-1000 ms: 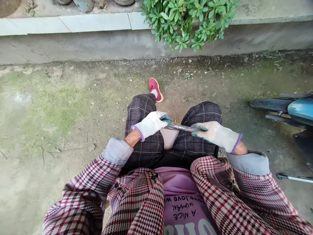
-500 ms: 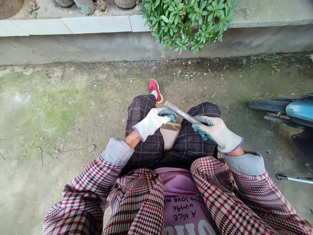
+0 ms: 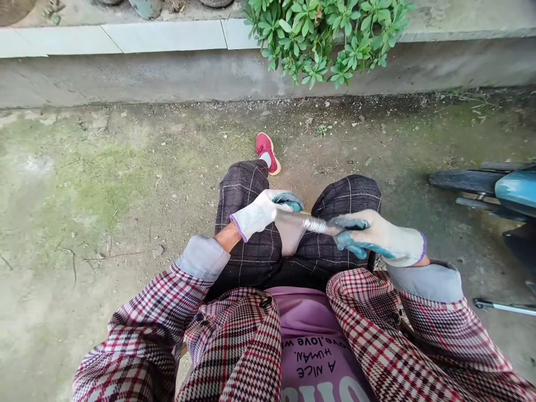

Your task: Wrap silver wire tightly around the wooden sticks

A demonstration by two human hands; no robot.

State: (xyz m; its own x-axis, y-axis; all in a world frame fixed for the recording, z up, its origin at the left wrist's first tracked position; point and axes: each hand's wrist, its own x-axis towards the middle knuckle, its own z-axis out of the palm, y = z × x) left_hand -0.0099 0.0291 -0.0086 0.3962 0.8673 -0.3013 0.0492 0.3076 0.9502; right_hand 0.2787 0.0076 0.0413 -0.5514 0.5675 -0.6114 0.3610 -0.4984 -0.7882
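Observation:
My right hand, in a white glove with a blue-green coated palm, grips one end of a silvery rod that has shiny wire wound round its middle. The rod lies almost level above my lap and is blurred. My left hand, gloved alike, is closed just behind the rod's free end. What its fingers hold is hidden; a sliver of something yellow shows beside them.
My knees in dark checked trousers are spread around a pale surface. Ahead stand a low concrete wall and a leafy plant. On the right is a blue wheeled vehicle, with a thin rod nearby.
The rod's free end has swung down towards me, so it lies flatter and is smeared by motion. My right hand has dropped slightly and shifted right; my left hand has barely moved.

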